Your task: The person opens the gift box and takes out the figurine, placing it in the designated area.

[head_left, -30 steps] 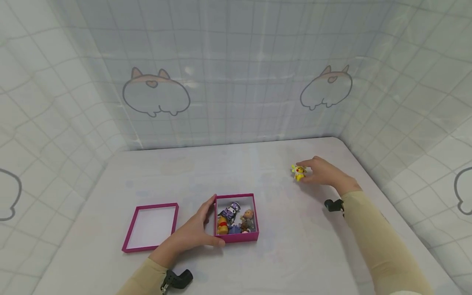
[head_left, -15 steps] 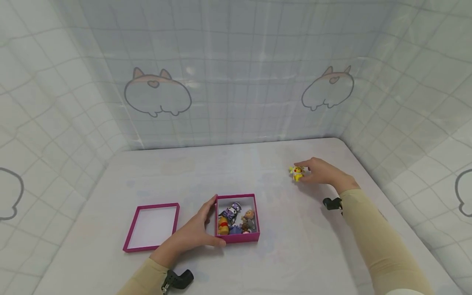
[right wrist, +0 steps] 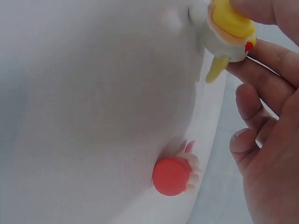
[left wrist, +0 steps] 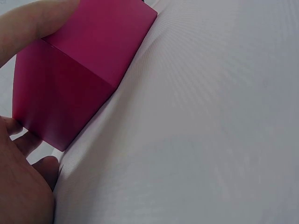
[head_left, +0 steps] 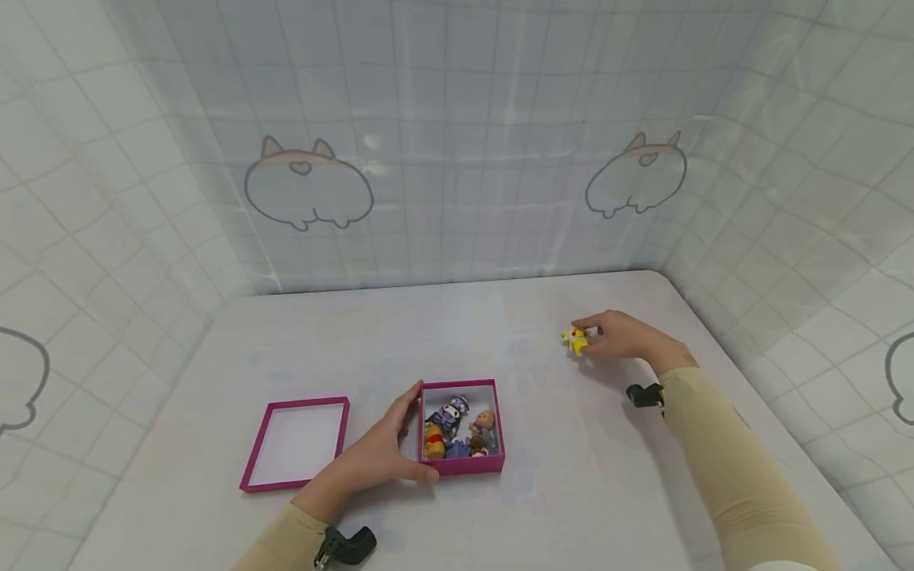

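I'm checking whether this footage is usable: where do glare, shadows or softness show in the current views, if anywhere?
Head view: pale glare streaks run down the back wall, and the right sleeve casts a soft shadow on the table; left wrist view: shadow darkens the near face of the magenta box; right wrist view: a broad grey shadow, and the yellow figure looks slightly soft.
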`<state>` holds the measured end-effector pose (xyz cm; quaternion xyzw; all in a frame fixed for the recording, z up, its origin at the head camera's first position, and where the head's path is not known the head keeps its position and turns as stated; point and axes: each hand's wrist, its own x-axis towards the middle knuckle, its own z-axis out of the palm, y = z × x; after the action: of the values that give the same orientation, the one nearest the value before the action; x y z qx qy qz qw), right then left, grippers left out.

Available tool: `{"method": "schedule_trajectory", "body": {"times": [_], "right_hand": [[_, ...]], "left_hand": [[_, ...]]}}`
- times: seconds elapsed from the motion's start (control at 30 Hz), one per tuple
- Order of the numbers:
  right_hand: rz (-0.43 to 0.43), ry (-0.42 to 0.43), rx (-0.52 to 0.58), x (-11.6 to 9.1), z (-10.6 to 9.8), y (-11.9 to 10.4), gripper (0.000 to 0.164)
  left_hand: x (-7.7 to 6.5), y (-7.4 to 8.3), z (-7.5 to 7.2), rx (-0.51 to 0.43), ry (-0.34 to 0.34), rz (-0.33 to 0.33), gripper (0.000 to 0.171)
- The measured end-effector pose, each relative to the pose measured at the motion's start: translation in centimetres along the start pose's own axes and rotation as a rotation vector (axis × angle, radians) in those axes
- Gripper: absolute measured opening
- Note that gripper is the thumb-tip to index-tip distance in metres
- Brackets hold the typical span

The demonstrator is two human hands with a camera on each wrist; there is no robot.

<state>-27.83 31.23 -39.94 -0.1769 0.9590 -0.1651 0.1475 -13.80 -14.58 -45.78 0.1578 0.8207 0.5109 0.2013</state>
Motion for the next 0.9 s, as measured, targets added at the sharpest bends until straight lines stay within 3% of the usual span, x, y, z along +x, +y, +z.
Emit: {"method": "schedule_trajectory", "body": {"times": [0.7,0.9], "right_hand": [[0.046,-0.012,0.093,-0.6,0.3,0.3,0.069],[0.045,0.029,0.104,-1.2,0.0,0.3,0.074]], "left_hand": [[-0.1,0.3,0.1,0.012,0.01,-0.012,0.133],[-0.3,0.6,-0.1,0.009,0.01,-0.006,0.131]]}}
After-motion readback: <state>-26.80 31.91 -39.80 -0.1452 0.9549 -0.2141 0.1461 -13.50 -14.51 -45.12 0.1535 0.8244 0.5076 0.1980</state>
